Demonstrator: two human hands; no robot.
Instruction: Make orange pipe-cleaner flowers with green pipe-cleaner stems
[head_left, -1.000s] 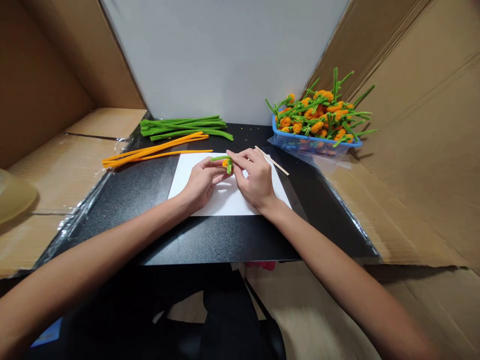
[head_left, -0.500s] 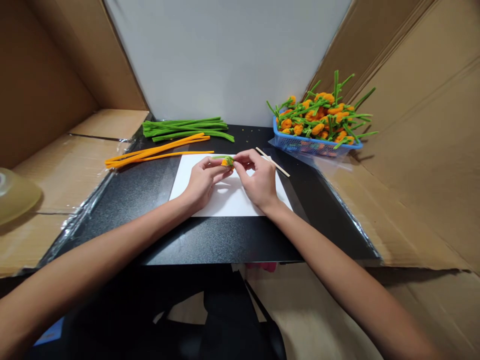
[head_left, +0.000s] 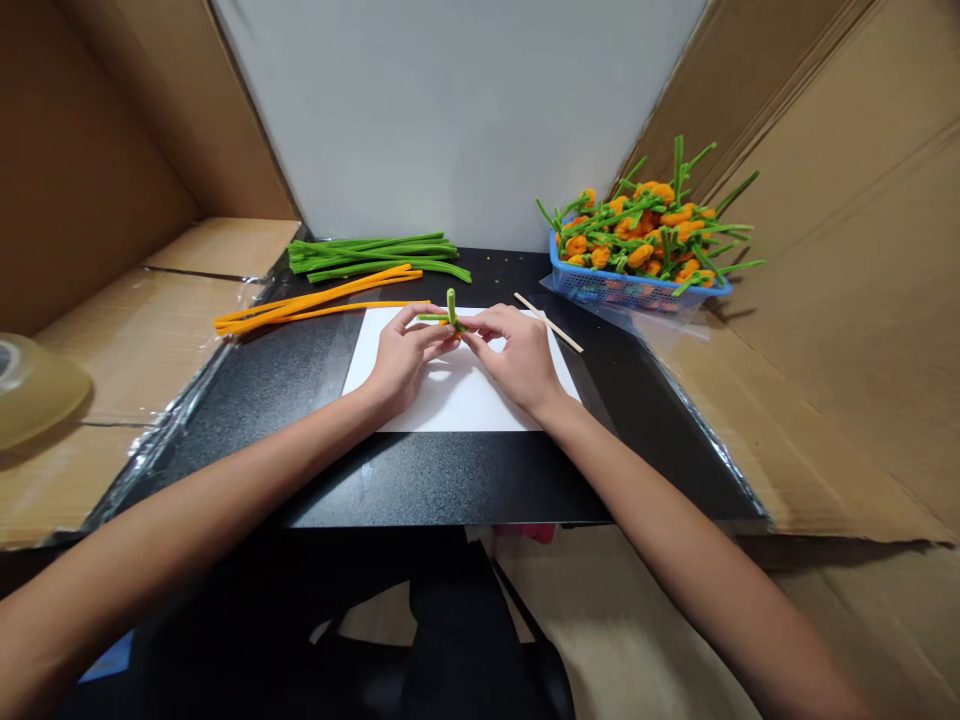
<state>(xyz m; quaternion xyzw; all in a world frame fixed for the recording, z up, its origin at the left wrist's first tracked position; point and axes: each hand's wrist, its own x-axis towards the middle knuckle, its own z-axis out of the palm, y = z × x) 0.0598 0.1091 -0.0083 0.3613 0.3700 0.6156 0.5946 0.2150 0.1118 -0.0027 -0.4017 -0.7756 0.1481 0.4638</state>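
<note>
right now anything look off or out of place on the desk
Nothing major. Tiny specks dot the black board behind the white paper, the wooden stick lies slanted over the paper's corner, and green stems stick far past the rim of the heaped blue basket.

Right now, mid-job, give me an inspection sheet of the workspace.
Surface: black work surface with a white paper sheet on it.
Job's things: small bent green pipe-cleaner piece, held above the paper.
Grippers: left hand and right hand both pinch that piece, fingertips meeting.
Clutter: green pipe cleaners, orange pipe cleaners, wooden stick across the paper's far corner, blue plastic basket heaped with orange-and-green pipe-cleaner flowers.
Cables: nothing seen.
Surroundings: cardboard panels on both sides, white board behind, translucent amber object far left.
</note>
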